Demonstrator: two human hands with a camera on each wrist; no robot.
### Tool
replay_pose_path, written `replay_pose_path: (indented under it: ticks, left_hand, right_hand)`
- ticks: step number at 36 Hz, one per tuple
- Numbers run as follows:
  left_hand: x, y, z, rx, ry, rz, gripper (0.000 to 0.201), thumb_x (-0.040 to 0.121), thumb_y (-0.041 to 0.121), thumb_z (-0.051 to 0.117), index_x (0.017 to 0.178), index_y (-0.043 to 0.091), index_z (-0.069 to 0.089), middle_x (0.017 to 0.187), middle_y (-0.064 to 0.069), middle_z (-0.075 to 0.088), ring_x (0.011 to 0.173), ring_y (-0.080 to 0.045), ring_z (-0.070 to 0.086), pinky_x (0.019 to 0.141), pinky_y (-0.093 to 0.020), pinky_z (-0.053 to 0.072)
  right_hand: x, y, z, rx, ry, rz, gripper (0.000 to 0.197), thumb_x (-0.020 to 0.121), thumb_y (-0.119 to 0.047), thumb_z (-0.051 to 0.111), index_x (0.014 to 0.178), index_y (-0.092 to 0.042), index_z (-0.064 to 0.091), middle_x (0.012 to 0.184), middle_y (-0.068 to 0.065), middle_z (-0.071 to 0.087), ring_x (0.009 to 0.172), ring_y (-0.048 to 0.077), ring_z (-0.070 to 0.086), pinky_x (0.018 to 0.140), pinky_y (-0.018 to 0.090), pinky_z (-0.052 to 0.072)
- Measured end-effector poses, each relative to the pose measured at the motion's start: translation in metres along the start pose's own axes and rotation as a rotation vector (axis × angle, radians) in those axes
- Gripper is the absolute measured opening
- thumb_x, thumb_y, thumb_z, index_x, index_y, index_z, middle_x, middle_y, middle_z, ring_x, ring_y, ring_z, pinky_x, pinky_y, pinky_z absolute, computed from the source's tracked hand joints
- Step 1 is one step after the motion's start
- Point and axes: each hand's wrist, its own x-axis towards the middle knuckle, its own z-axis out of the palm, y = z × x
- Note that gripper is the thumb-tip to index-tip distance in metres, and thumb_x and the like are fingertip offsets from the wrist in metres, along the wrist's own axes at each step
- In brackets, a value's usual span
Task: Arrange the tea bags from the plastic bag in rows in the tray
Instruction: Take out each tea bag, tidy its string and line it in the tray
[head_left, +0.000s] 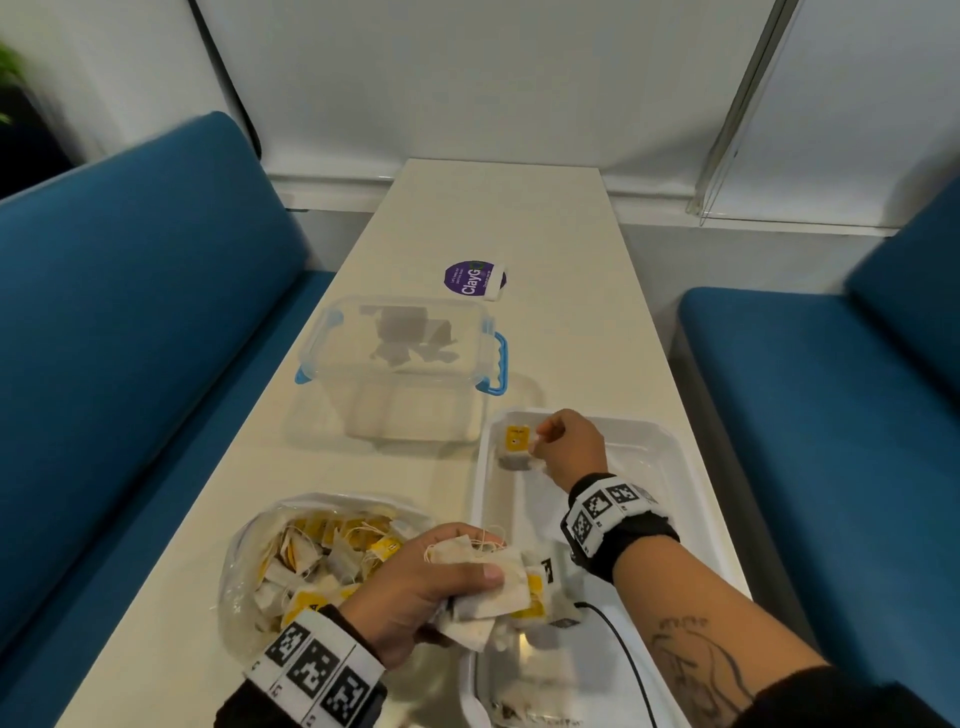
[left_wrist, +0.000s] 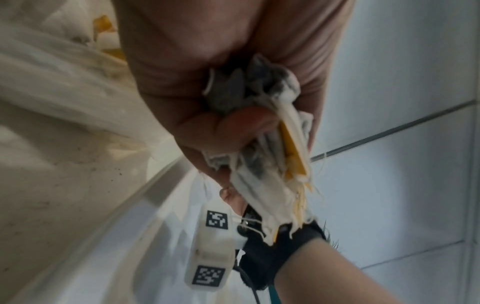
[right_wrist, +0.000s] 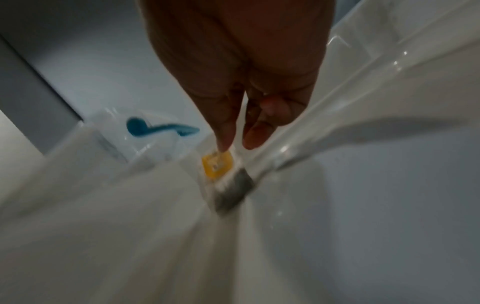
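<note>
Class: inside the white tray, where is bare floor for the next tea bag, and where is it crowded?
Bare: the tray floor from the placed tea bag at the far-left corner rightward and toward its middle. Crowded: the near end, under the left hand gripping a bunch of tea bags.

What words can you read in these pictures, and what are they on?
"ClayG": white letters on the purple round sticker on the table; its end is hidden, and the small lines beside it are too small to read.
Yellow tea bag tag in the tray: print too blurred to read.
Wristbands: square black-and-white codes, no words.
</note>
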Motion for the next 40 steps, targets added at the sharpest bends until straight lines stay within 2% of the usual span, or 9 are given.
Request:
replay_pose_path:
  ticks: [4,7,12,15,19,23,29,35,40]
  left_hand:
    - [-0.004,0.011,-0.001,-0.201,-0.036,0.014,0.039,0.049,0.007,0.081,0.086,0.007,0.071,0.083,-0.018,0.069,0.062,-0.026,0.066,0.050,-0.029,0.052]
    - [-0.005,0.017,0.000,-0.263,-0.043,0.047,0.053,0.046,0.009,0.089,0.095,0.003,0.070,0.094,-0.020,0.069,0.071,-0.027,0.066,0.055,-0.027,0.051]
    - [-0.014,0.027,0.008,-0.413,0.001,0.040,0.025,0.065,0.005,0.071,0.089,0.007,0.066,0.064,-0.009,0.067,0.042,-0.015,0.059,0.034,-0.015,0.040]
    - [-0.012,0.023,0.009,-0.439,0.017,0.055,0.070,0.038,0.013,0.093,0.100,0.005,0.062,0.062,-0.009,0.065,0.041,-0.016,0.059,0.031,-0.015,0.040]
    - [-0.015,0.025,0.019,-0.494,-0.008,0.116,0.096,0.021,0.013,0.096,0.109,0.002,0.061,0.064,-0.011,0.067,0.042,-0.017,0.061,0.032,-0.016,0.042]
    - [-0.017,0.025,0.026,-0.492,0.035,0.126,0.044,0.060,0.015,0.076,0.102,0.010,0.064,0.059,-0.006,0.065,0.037,-0.011,0.056,0.030,-0.012,0.037]
    - [-0.018,0.021,0.027,-0.508,0.001,0.188,0.081,0.020,0.018,0.096,0.095,0.004,0.070,0.074,-0.018,0.069,0.050,-0.022,0.065,0.034,-0.019,0.045]
    - [-0.020,0.017,0.023,-0.537,0.052,0.192,0.087,0.014,0.020,0.096,0.095,0.009,0.066,0.066,-0.010,0.067,0.045,-0.016,0.061,0.034,-0.016,0.042]
    - [-0.025,0.017,0.020,-0.516,0.063,0.180,0.078,0.018,0.020,0.096,0.088,0.011,0.064,0.060,-0.010,0.062,0.045,-0.022,0.062,0.032,-0.016,0.039]
  right_hand:
    - [-0.011,-0.022,-0.030,0.043,-0.077,-0.042,0.018,0.078,-0.003,0.070,0.080,-0.014,0.056,0.078,0.003,0.059,0.077,0.020,0.056,0.070,0.027,0.044]
    - [-0.036,-0.050,-0.057,0.153,-0.219,-0.135,0.018,0.079,0.000,0.069,0.076,-0.014,0.059,0.068,0.001,0.060,0.060,0.011,0.056,0.052,0.013,0.043]
    - [-0.086,-0.078,-0.090,0.235,-0.480,-0.207,0.015,0.078,-0.001,0.069,0.073,-0.013,0.062,0.058,-0.008,0.061,0.051,0.004,0.049,0.046,0.016,0.034]
    - [-0.109,-0.084,-0.095,0.221,-0.561,-0.221,0.014,0.078,0.001,0.069,0.073,-0.010,0.061,0.057,-0.008,0.062,0.049,-0.001,0.050,0.046,0.012,0.037]
    - [-0.126,-0.082,-0.087,0.063,-0.528,-0.243,0.013,0.072,-0.012,0.079,0.072,-0.011,0.066,0.069,0.003,0.066,0.063,0.008,0.057,0.065,0.025,0.051]
    - [-0.134,-0.077,-0.080,0.006,-0.488,-0.234,0.023,0.069,-0.016,0.082,0.077,-0.002,0.065,0.073,0.010,0.061,0.066,0.016,0.052,0.071,0.035,0.048]
    - [-0.141,-0.074,-0.072,0.094,-0.386,-0.297,0.016,0.075,-0.011,0.076,0.068,-0.014,0.062,0.068,0.005,0.066,0.065,0.022,0.058,0.071,0.042,0.051]
    - [-0.141,-0.076,-0.073,0.265,-0.362,-0.302,0.007,0.084,-0.011,0.067,0.079,-0.009,0.062,0.067,-0.005,0.059,0.057,0.005,0.048,0.054,0.013,0.039]
    - [-0.139,-0.081,-0.077,0.402,-0.357,-0.280,0.015,0.088,-0.003,0.059,0.077,-0.013,0.057,0.066,-0.003,0.060,0.055,0.001,0.052,0.049,0.013,0.038]
